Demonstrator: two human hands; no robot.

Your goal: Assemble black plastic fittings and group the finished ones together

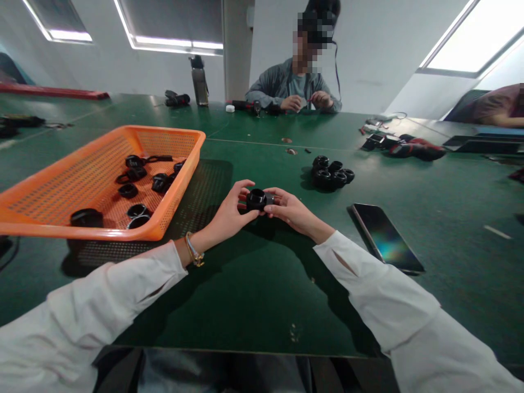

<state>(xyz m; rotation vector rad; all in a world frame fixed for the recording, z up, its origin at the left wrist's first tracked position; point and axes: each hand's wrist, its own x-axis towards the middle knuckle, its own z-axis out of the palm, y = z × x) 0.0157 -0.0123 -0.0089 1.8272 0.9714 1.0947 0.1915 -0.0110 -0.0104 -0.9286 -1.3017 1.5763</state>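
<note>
Between my two hands, just above the green table (245, 305), is a black ring-shaped plastic part (256, 200). My left hand (234, 208) grips its left side, thumb below and fingers behind. On the right, my right hand (289, 209) pinches a dark grey piece (269, 199) that meets the black part; whether the two are joined I cannot tell. Beyond my right hand sits a cluster of several similar black round parts (331, 176). An orange basket (180, 197) to the left of my left hand holds several loose black parts (127, 190).
A phone (387, 237) lies right of my right forearm. Farther right are a black-and-red tool (415, 148) and small parts. Across the table a person (297, 84) handles something small, near a bottle (199, 82). Another person's arm (501, 109) shows at the right edge.
</note>
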